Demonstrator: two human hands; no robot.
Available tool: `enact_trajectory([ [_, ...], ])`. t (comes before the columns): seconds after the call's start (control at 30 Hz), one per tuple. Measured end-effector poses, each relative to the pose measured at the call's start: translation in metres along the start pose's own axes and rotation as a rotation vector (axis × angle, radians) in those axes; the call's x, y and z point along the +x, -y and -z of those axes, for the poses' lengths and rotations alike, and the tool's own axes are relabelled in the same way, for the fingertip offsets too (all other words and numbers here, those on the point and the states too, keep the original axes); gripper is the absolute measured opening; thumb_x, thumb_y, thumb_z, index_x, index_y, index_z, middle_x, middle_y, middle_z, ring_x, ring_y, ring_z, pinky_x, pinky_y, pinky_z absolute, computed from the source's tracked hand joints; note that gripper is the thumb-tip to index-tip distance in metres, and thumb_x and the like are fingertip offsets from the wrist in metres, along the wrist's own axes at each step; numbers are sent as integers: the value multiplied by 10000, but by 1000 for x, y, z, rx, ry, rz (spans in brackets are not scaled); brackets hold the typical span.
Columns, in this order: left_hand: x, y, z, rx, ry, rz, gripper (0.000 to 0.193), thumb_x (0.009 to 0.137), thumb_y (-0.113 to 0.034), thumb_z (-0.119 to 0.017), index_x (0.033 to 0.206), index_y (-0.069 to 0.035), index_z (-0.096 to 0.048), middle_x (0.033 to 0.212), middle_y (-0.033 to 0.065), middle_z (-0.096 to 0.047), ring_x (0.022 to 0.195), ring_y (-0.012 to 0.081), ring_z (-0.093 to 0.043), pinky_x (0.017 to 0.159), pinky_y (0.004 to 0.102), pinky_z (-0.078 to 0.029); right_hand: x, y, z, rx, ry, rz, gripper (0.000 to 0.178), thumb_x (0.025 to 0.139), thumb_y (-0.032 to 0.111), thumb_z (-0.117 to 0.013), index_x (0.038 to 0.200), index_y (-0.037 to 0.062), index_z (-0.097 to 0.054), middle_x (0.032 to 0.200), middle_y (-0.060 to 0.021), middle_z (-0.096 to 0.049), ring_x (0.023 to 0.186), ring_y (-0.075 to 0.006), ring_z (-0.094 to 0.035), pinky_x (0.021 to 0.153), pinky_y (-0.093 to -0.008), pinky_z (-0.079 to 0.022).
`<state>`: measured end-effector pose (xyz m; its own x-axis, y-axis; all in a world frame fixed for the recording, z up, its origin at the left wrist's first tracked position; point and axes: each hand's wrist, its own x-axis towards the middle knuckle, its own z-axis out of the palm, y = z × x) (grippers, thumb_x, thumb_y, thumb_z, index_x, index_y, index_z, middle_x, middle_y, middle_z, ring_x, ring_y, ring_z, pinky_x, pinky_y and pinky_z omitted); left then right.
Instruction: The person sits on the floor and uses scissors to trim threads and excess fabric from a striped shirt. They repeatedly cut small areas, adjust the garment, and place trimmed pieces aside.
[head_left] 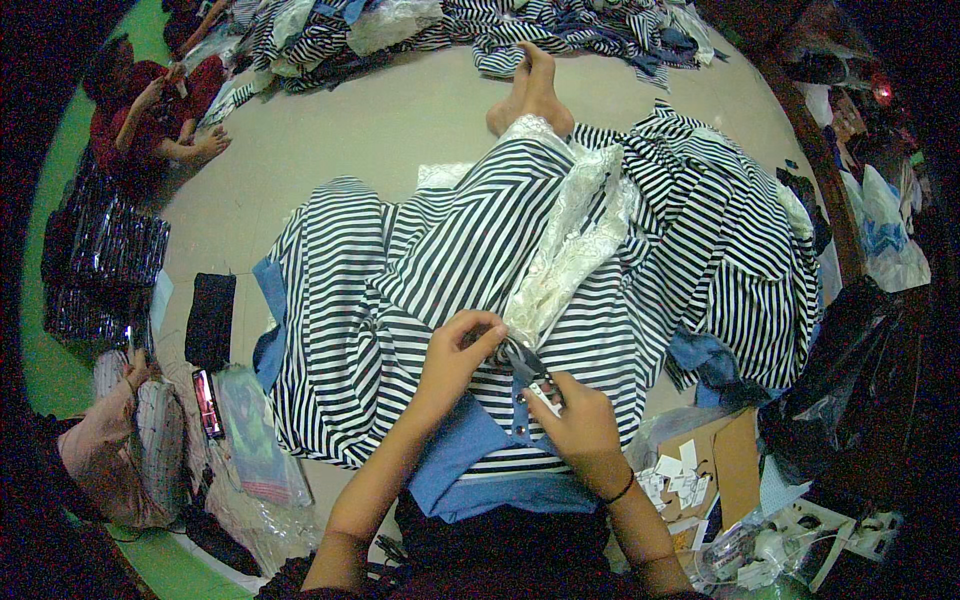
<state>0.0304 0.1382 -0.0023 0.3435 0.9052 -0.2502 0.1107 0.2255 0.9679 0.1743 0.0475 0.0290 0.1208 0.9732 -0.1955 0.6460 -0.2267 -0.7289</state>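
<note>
A black-and-white striped garment (440, 270) with blue denim-like trim lies spread over my lap and outstretched legs. A cream lace strip (565, 255) runs down its middle. My left hand (462, 345) pinches the cloth at the lower end of this lace, thumb and fingers pressed together. In my right hand (583, 425) is a small pair of dark-bladed thread snips (522, 360), its blades pointing up and left, close to the left fingertips. Something white shows by the right fingers, perhaps a handle or tag. Small buttons line the blue placket (520, 415) below the snips.
More striped garments (730, 250) heap at my right, and a large pile (400, 30) lies beyond my feet. A cardboard box (735, 465) with white tags and a black plastic bag (835, 370) sit at right. A phone (208, 403) and people are at left.
</note>
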Motion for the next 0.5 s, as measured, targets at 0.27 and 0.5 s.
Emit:
enact_trajectory([
  [0.27, -13, -13, -1, 115, -4, -59, 156, 776, -145, -581, 838, -1, -590, 777, 50, -550, 705, 102, -507, 631, 211, -393, -1, -2, 7, 37, -129, 44, 243, 740, 242, -620, 790, 25, -524, 608, -128, -566, 521, -274, -569, 462, -350, -437],
  [0.5, -20, -11, 0, 188, 62, -292, 124, 741, -110, -594, 801, -2, -580, 808, 62, -563, 777, 147, -524, 700, 247, -403, 7, -2, 2, 53, -177, -3, 241, 740, 226, -625, 796, 14, -525, 612, -119, -565, 530, -258, -570, 482, -338, -442],
])
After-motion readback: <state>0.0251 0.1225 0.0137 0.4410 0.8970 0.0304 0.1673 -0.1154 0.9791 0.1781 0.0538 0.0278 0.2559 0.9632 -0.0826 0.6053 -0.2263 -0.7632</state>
